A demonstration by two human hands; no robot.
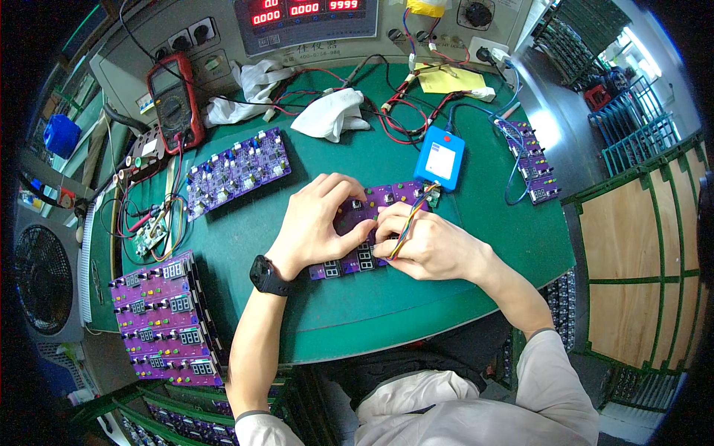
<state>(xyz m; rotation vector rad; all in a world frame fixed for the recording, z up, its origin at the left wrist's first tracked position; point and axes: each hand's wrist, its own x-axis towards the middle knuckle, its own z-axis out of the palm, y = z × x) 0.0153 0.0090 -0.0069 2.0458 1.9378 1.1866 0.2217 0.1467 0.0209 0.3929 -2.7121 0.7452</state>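
Note:
A purple circuit board (346,264) with digit displays and small buttons lies on the green mat in front of me. My left hand (316,223) grips it from the left, fingers bent over its far part and thumb lying across its face. My right hand (431,244) is closed in a pinch on a multicoloured wire cable (411,221), low over the board's right half. The cable's tip is hidden under my fingers. Its other end meets a small connector board at the near end of a blue box (440,158).
Stacked purple boards (160,320) stand at the left edge. Another board (238,172) lies beyond my left hand, near a red multimeter (175,104). White cloths (331,115) and tangled wires lie before the power supply (309,26). One more board (532,162) sits far right.

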